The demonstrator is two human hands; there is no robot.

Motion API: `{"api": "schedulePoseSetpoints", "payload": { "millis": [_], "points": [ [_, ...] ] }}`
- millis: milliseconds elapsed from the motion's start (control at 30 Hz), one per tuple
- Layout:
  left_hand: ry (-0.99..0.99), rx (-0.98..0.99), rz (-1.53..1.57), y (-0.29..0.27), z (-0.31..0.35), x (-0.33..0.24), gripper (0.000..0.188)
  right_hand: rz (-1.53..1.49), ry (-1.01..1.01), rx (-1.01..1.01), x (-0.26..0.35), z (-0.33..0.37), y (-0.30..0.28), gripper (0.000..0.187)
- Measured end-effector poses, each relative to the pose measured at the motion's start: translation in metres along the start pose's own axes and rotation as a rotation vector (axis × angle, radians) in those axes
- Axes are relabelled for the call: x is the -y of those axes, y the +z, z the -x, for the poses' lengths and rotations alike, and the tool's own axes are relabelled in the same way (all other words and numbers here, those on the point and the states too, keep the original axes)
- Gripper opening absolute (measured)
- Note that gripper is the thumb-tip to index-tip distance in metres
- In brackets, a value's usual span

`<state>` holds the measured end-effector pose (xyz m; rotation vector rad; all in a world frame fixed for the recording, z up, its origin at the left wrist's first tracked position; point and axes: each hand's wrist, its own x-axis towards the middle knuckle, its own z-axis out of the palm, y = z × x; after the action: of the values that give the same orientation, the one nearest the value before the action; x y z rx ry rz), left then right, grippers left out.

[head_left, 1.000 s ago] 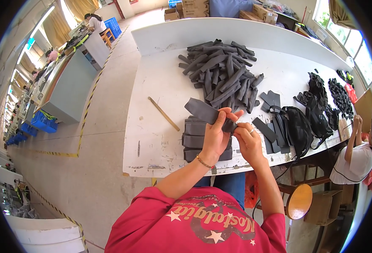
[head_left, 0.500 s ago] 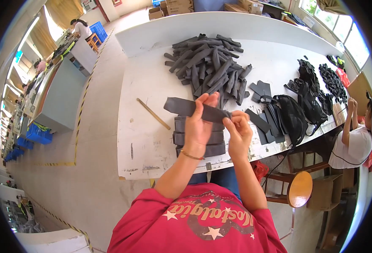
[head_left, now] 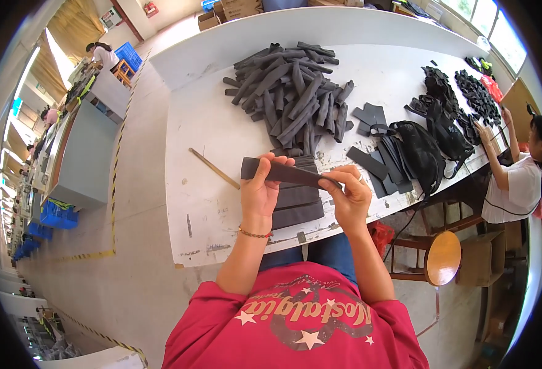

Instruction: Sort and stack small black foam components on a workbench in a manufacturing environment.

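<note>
White tabletop point(head_left: 191, 132) in the head view: at six o'clock from the heaped grey pieces point(head_left: 289, 92), a grey strip point(head_left: 298, 174), its nine-o'clock end clasped by the left hand point(head_left: 260, 187) (bracelet point(head_left: 255, 234) below), its three-o'clock end pinched by the right hand point(head_left: 351, 195).

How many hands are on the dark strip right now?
2: the left hand grips the dark strip near its left end; the right hand pinches its right end. Neither hand is hidden, only some fingers.
</note>
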<state>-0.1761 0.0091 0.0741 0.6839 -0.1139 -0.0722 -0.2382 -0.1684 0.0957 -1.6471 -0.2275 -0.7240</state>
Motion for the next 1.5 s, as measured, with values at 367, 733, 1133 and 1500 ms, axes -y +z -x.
{"api": "schedulePoseSetpoints", "payload": {
  "millis": [367,733,1133,1500],
  "points": [
    [0.069,-0.287,-0.375,-0.026,0.031,-0.017,0.025,-0.27,0.612,0.089,-0.039,0.019,0.004,0.018],
    [0.636,-0.327,-1.453,-0.074,0.02,-0.004,0.009,0.638,0.216,0.087,-0.084,0.05,0.023,0.029],
    [-0.001,0.126,-1.611,-0.076,-0.21,0.075,0.02,1.371,0.032,0.463,-0.184,-0.036,-0.101,0.037],
    [-0.423,0.072,-0.976,-0.044,-0.184,0.037,0.019,1.219,-0.011,0.661,-0.191,-0.027,-0.118,0.008]
  ]
}}
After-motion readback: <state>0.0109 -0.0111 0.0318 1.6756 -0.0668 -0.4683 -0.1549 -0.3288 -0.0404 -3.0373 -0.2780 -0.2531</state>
